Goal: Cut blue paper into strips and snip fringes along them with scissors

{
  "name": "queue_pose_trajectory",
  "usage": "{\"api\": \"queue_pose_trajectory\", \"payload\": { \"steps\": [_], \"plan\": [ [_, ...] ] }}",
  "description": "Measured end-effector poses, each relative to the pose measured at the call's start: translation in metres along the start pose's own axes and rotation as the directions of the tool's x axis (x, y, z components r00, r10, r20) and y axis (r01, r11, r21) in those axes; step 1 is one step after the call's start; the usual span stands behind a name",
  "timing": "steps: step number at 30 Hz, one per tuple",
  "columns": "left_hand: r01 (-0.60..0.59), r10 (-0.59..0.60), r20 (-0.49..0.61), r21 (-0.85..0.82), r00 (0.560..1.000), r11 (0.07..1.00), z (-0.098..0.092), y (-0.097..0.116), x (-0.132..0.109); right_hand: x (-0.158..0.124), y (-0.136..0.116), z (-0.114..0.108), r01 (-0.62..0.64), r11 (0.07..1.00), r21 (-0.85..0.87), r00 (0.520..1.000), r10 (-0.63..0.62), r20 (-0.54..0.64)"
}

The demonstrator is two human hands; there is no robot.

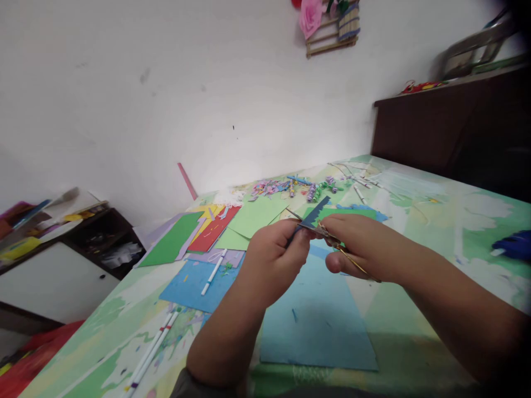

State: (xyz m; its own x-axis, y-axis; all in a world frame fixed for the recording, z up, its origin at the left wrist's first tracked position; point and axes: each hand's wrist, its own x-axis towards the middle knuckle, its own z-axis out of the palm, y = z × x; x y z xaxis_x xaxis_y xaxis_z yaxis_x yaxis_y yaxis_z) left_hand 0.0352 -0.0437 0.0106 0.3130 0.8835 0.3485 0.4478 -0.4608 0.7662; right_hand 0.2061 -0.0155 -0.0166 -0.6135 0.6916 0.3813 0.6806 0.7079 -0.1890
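My left hand (276,257) pinches a dark blue paper strip (317,211) between thumb and fingers. One long edge of the strip is notched like a fringe. My right hand (365,243) is closed on gold-handled scissors (352,262), with the blades across the strip close to my left fingertips. Both hands are held above the table, over a light blue sheet (317,326). A small blue scrap (294,315) lies on that sheet.
Left of my hands lie green (172,240) and red sheets (215,228), a blue sheet (186,284) and white markers (213,272). Paper scraps (269,188) and curled paper pieces (317,190) sit toward the wall. A dark cabinet (440,116) stands at right.
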Motion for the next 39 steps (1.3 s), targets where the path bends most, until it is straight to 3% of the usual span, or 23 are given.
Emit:
{"api": "queue_pose_trajectory", "payload": {
  "steps": [4, 11, 15, 17, 28, 34, 39],
  "plan": [
    [0.013, -0.013, 0.013, -0.015, 1.0, 1.0, -0.0012, -0.0002, 0.0007, 0.0004, -0.0026, -0.0017, -0.006, 1.0, -0.002, 1.0, 0.006, 0.029],
    [0.176, -0.163, 0.076, -0.22, 0.984, 0.96, -0.0039, 0.0029, 0.0002, 0.002, -0.0023, 0.0015, -0.017, 1.0, -0.025, 1.0, 0.017, 0.004],
    [0.222, -0.179, 0.158, -0.32, 0.971, 0.921, -0.0049, 0.002, 0.0004, 0.0028, -0.0027, 0.0027, -0.011, 1.0, -0.026, 1.0, 0.01, -0.015],
    [0.206, -0.166, 0.14, -0.357, 0.976, 0.911, -0.0048, 0.0004, 0.0003, 0.0032, -0.0028, 0.0026, -0.007, 1.0, -0.015, 1.0, 0.006, -0.012],
    [0.091, -0.098, -0.039, -0.161, 0.994, 0.983, -0.0051, 0.0023, -0.001, 0.0022, -0.004, -0.0016, -0.017, 0.998, 0.062, 1.0, 0.016, 0.018],
    [0.05, -0.05, 0.003, -0.082, 0.999, 0.995, -0.0034, 0.0028, -0.0007, 0.0012, -0.0053, -0.0003, 0.022, 0.997, 0.072, 1.0, -0.023, 0.01],
    [0.09, -0.089, 0.012, -0.153, 0.996, 0.984, -0.0031, 0.0047, -0.0011, 0.0026, -0.0051, 0.0025, -0.004, 0.998, 0.069, 1.0, 0.004, -0.001]
  ]
}}
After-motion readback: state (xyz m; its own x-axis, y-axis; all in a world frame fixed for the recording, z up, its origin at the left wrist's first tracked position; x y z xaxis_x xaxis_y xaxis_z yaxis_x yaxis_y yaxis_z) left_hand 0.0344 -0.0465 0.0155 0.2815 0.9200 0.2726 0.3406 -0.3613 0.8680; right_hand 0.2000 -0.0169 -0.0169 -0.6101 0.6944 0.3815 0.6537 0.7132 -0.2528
